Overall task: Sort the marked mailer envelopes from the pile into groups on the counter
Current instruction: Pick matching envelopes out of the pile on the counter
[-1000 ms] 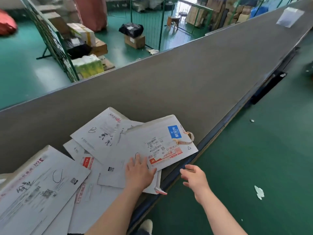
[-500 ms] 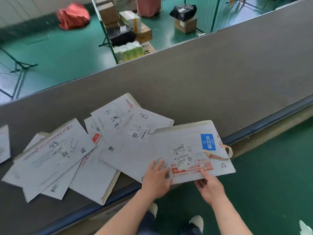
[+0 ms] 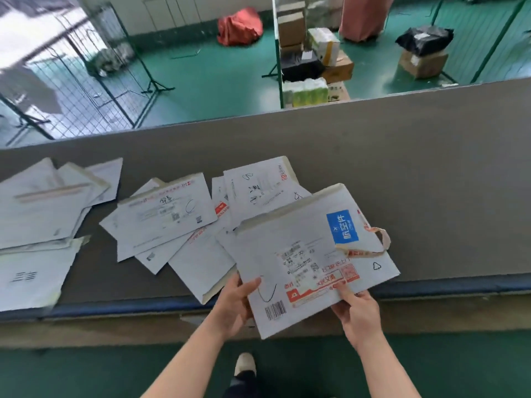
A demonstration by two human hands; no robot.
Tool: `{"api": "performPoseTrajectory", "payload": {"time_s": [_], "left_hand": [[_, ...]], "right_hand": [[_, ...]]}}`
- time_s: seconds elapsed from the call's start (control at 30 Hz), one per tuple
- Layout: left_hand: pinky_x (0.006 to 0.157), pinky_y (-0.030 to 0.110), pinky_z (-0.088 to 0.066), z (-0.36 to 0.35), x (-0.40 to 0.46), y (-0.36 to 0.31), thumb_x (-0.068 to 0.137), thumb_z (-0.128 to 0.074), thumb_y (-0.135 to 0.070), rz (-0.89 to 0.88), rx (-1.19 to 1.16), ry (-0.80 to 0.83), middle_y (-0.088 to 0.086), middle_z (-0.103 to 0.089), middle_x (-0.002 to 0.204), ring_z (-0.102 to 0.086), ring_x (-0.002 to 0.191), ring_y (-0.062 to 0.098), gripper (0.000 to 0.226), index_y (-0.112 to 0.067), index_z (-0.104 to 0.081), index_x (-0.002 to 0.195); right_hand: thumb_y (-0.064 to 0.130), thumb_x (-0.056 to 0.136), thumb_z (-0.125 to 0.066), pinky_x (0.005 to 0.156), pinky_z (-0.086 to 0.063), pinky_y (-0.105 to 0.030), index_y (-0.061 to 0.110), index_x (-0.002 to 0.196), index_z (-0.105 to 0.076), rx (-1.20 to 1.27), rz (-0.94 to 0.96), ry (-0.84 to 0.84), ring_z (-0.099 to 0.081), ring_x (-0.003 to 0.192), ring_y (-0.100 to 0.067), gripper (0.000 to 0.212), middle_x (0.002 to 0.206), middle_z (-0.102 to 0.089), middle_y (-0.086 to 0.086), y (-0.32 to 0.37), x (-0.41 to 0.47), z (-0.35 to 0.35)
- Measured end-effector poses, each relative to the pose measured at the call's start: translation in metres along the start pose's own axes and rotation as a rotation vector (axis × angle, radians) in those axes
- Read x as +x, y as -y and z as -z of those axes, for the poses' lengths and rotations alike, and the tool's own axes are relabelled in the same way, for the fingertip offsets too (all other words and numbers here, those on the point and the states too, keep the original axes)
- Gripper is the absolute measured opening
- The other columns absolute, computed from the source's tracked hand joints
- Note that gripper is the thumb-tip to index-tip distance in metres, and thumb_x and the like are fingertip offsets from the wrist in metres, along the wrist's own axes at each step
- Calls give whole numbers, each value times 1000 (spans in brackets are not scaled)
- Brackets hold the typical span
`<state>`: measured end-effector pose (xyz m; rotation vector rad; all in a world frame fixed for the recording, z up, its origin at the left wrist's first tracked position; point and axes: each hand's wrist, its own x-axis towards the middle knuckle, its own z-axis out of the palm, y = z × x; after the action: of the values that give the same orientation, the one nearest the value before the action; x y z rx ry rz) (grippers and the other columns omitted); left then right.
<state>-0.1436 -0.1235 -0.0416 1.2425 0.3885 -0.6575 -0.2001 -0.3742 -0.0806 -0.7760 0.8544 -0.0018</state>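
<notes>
I hold a white mailer envelope (image 3: 310,254) with a blue label, a red strip and a torn tear-tape, lifted over the counter's near edge. My left hand (image 3: 234,303) grips its lower left corner, thumb on top beside a pen mark. My right hand (image 3: 357,310) pinches its bottom edge, thumb on the red strip. Behind it on the grey counter (image 3: 402,168) lies the pile of white mailers (image 3: 172,222), overlapping, some with pen marks. A separate group of mailers (image 3: 43,214) lies at the far left.
The counter has a dark blue front rim (image 3: 459,288). Beyond it, on the green floor, stand cardboard boxes (image 3: 316,58), a black bag on a box (image 3: 423,50), a red bundle (image 3: 240,25) and wire fence panels (image 3: 71,81). My shoe (image 3: 244,364) shows below.
Both hands have taken hold of the blue-label mailer and lifted it off the pile toward me. The view has swung left, so the left group of mailers came into sight.
</notes>
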Motion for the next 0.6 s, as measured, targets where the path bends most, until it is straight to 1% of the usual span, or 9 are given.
{"api": "performPoseTrajectory", "payload": {"time_s": [0.07,0.13,0.23,0.3,0.37,0.43,0.5,0.57,0.6], "left_hand": [[84,53,-61,13,-7,-9,84,-73,-14,-36,-66,-14,20,-70,126,-69,112,42,61,-12,-51,141],[80,54,-62,34,-6,-10,90,-70,-4,-30,-138,-103,24,-71,123,-70,108,45,51,-5,-54,138],[81,56,-61,69,-1,-18,94,-61,3,-64,-139,-218,24,-72,120,-72,104,45,38,-3,-58,131],[77,53,-62,88,4,-26,95,-60,4,-87,-153,-247,22,-73,118,-73,102,43,34,-4,-61,127],[76,51,-62,118,11,-36,95,-59,5,-83,-205,-262,23,-73,118,-73,101,43,32,-4,-62,126],[77,52,-62,147,22,-44,95,-58,6,-67,-252,-281,24,-73,117,-73,102,43,33,-3,-62,126],[80,52,-61,173,37,-47,95,-58,7,-30,-263,-304,23,-73,117,-72,103,43,34,-3,-62,127],[82,54,-59,188,46,-47,96,-57,7,7,-249,-320,22,-74,116,-72,102,42,33,-4,-62,126],[84,55,-59,194,50,-47,96,-57,7,23,-237,-323,21,-74,116,-72,103,42,32,-5,-62,126]], "right_hand": [[9,89,-68,94,-56,-54,10,121,-67,-71,-32,93,-73,107,-32,32,115,-76,-11,-4,0,-21],[5,97,-61,93,-56,-55,8,119,-67,-145,-48,143,-74,104,-31,23,113,-77,-11,-15,4,-44],[16,99,-66,80,-59,-46,8,110,-69,-395,-19,49,-74,97,-30,15,105,-78,-10,-36,12,-81],[31,98,-69,75,-62,-45,8,101,-69,-624,-3,-79,-73,86,-28,24,94,-77,-12,-52,14,-92],[46,96,-67,77,-62,-46,9,86,-71,-936,21,-192,-72,76,-26,39,78,-75,-8,-72,12,-98],[60,93,-62,74,-59,-39,7,71,-71,-1173,-16,-266,-71,66,-25,58,63,-73,-4,-85,7,-102],[68,88,-61,64,-58,-33,3,69,-72,-1224,-121,-321,-73,56,-23,69,56,-71,-6,-98,6,-108],[69,85,-67,56,-59,-33,-1,78,-72,-1135,-209,-338,-73,52,-23,70,57,-72,-10,-110,4,-114],[67,84,-69,54,-59,-32,-2,82,-71,-1068,-234,-347,-73,53,-24,70,59,-73,-12,-117,4,-117]]}}
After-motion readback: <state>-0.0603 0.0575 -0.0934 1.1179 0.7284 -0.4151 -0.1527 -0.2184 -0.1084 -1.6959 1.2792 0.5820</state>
